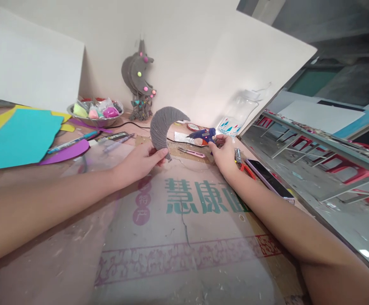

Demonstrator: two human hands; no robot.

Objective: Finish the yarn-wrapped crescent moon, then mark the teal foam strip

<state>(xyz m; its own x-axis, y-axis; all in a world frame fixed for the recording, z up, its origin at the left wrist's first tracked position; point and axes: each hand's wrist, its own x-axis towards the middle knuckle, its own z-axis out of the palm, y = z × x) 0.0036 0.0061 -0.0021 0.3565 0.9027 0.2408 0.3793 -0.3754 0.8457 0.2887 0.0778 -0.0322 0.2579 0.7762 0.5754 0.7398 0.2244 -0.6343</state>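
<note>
My left hand (141, 163) pinches the lower tip of a grey yarn-wrapped crescent (163, 125) and holds it upright above the table. My right hand (224, 154) is closed around the grip of a blue hot glue gun (202, 135), whose nozzle points left toward the crescent. The gun rests low near the cardboard sheet (184, 220) that covers the table in front of me.
A pink utility knife (192, 152), red-handled pliers (243, 163) and a phone (268, 178) lie near my right hand. A metal bowl of coloured clay (95, 114), teal foam sheets (16, 137), pens, a clear jar (240, 114) and finished grey crescents (138, 74) stand behind.
</note>
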